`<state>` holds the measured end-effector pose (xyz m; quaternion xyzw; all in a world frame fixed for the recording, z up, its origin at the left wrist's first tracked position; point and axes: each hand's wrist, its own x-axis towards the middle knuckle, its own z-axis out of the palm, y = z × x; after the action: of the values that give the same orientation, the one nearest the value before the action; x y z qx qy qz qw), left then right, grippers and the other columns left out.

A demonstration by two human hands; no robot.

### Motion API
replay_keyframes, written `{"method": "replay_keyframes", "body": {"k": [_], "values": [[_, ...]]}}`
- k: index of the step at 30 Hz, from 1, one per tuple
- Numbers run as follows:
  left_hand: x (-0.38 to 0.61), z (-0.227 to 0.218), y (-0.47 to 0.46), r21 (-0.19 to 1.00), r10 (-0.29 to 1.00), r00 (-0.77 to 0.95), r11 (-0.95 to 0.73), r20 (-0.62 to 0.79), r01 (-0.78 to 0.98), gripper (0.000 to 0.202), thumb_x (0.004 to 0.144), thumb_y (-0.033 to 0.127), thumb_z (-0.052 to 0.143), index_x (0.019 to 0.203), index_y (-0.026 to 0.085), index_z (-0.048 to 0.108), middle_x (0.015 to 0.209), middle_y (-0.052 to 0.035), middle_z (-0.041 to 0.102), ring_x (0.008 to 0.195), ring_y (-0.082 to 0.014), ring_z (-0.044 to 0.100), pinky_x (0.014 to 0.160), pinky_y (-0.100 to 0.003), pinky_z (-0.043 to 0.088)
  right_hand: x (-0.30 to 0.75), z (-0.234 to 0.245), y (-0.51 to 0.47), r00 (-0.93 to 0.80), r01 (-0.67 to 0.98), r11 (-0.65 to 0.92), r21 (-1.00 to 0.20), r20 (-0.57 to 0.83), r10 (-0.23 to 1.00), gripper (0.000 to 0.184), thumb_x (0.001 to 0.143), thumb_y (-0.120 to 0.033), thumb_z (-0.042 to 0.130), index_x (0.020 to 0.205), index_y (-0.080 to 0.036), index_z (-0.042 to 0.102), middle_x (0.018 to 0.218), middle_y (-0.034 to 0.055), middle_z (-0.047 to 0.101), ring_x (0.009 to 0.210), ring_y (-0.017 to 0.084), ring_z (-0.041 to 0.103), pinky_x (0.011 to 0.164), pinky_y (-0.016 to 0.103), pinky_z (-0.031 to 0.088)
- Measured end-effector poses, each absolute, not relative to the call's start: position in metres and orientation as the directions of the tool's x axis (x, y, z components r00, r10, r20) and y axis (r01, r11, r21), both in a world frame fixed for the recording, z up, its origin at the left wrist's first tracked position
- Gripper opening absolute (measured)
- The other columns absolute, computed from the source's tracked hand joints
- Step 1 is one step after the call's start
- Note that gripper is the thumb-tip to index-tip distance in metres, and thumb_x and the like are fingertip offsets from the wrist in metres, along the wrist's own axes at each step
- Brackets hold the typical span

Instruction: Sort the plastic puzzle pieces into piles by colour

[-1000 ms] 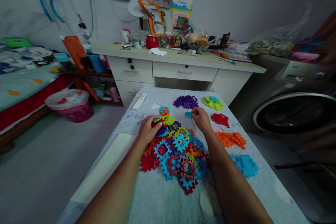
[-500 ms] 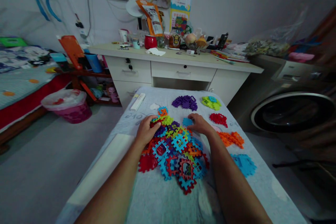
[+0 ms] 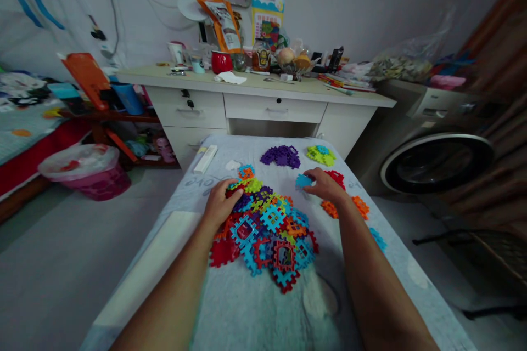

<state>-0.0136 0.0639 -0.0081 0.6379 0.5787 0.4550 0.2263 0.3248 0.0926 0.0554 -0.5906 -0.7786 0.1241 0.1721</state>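
A heap of mixed interlocking plastic building blocks (image 3: 284, 230) lies mid-table in blue, red, orange, green and purple. My left hand (image 3: 220, 201) is curled round the upper left edge of this heap, its thumb and fingers about a few blocks there, one of them red; the fingertips are partly hidden. Between the thumb and fingers of my right hand (image 3: 327, 186) is a flat blue block (image 3: 303, 181), held right of the heap. Red blocks (image 3: 336, 176) lie behind that hand. Orange blocks (image 3: 360, 207) and blue blocks (image 3: 377, 239) are partly covered by my right arm.
Purple blocks (image 3: 281, 157) and green blocks (image 3: 320, 157), the latter topped with blue, lie at the table's far end. A white box (image 3: 206, 159) sits far left. Beyond stands a cluttered desk (image 3: 275, 106), with a washing machine (image 3: 436, 162) right and a pink bin (image 3: 93, 175) left.
My right hand has carried the blue block to the right, away from the heap and towards the sorted groups. My left hand stays at the heap's edge. The view has turned slightly right.
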Motion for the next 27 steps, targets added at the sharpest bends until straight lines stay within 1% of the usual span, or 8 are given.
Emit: {"method": "replay_keyframes", "body": {"k": [4,7,9,12,16,19,23,27], "values": [[-0.015,-0.011,0.064,0.819,0.946,-0.089,-0.222,0.313,0.529,0.039,0.079,0.047,0.06,0.109,0.023,0.065,0.116,-0.0064,0.066,0.112,-0.0253,0.059,0.104,-0.042,0.042,0.37,0.074,0.058,-0.246,0.871,0.268,-0.413,0.107,0.963,0.043,0.069,-0.023,0.072,0.111,-0.018,0.066,0.111,0.0092,0.063,0.098,0.023,0.059,0.091,0.036,0.046],[-0.016,-0.015,0.066,0.824,0.948,-0.092,-0.213,0.304,0.525,0.041,0.078,0.048,0.061,0.11,0.022,0.065,0.117,-0.0067,0.066,0.112,-0.025,0.059,0.103,-0.041,0.042,0.4,0.079,0.025,-0.236,0.881,0.238,-0.408,0.057,0.97,0.042,0.067,-0.023,0.071,0.108,-0.018,0.067,0.109,0.0098,0.065,0.098,0.025,0.06,0.09,0.038,0.048],[-0.016,-0.017,0.068,0.832,0.955,-0.093,-0.197,0.283,0.519,0.043,0.077,0.048,0.061,0.111,0.021,0.065,0.118,-0.0072,0.066,0.11,-0.0245,0.06,0.101,-0.04,0.043,0.419,0.078,0.002,-0.211,0.893,0.204,-0.401,0.026,0.977,0.042,0.066,-0.02,0.07,0.108,-0.018,0.068,0.108,0.0098,0.065,0.098,0.025,0.061,0.091,0.038,0.048],[-0.015,-0.017,0.068,0.849,0.962,-0.102,-0.171,0.254,0.5,0.045,0.077,0.049,0.062,0.112,0.021,0.064,0.117,-0.0073,0.066,0.107,-0.0239,0.061,0.099,-0.038,0.045,0.445,0.072,-0.03,-0.165,0.902,0.151,-0.405,0.0,0.986,0.049,0.065,-0.017,0.067,0.114,-0.019,0.066,0.112,0.0102,0.064,0.1,0.024,0.061,0.093,0.037,0.048],[-0.013,-0.011,0.064,0.847,0.964,-0.108,-0.157,0.243,0.508,0.048,0.076,0.05,0.062,0.114,0.021,0.065,0.118,-0.0077,0.066,0.108,-0.0247,0.06,0.101,-0.04,0.044,0.472,0.062,-0.062,-0.108,0.9,0.088,-0.427,-0.022,0.994,0.051,0.067,-0.017,0.064,0.118,-0.021,0.063,0.116,0.0098,0.063,0.101,0.022,0.062,0.088,0.035,0.051],[-0.013,-0.009,0.063,0.844,0.964,-0.108,-0.155,0.243,0.513,0.049,0.076,0.051,0.061,0.114,0.021,0.065,0.119,-0.0078,0.065,0.109,-0.0251,0.06,0.101,-0.04,0.043,0.484,0.055,-0.076,-0.056,0.894,0.032,-0.446,-0.04,0.998,0.053,0.068,-0.017,0.063,0.12,-0.022,0.062,0.117,0.0096,0.062,0.101,0.022,0.063,0.083,0.034,0.053],[-0.015,-0.013,0.065,0.851,0.967,-0.108,-0.149,0.233,0.504,0.052,0.075,0.053,0.062,0.115,0.02,0.064,0.117,-0.0076,0.066,0.107,-0.0243,0.06,0.1,-0.038,0.044,0.492,0.05,-0.082,-0.002,0.873,-0.032,-0.487,-0.069,0.998,0.054,0.068,-0.015,0.062,0.122,-0.023,0.061,0.122,0.0107,0.061,0.102,0.023,0.063,0.083,0.035,0.054],[-0.017,-0.018,0.068,0.858,0.97,-0.105,-0.139,0.218,0.495,0.053,0.076,0.053,0.063,0.117,0.021,0.063,0.115,-0.0072,0.067,0.104,-0.0233,0.062,0.097,-0.037,0.046,0.492,0.054,-0.077,0.03,0.851,-0.048,-0.523,-0.043,0.999,0.052,0.072,-0.016,0.059,0.123,-0.024,0.06,0.127,0.0107,0.06,0.106,0.023,0.063,0.083,0.036,0.055]]}}
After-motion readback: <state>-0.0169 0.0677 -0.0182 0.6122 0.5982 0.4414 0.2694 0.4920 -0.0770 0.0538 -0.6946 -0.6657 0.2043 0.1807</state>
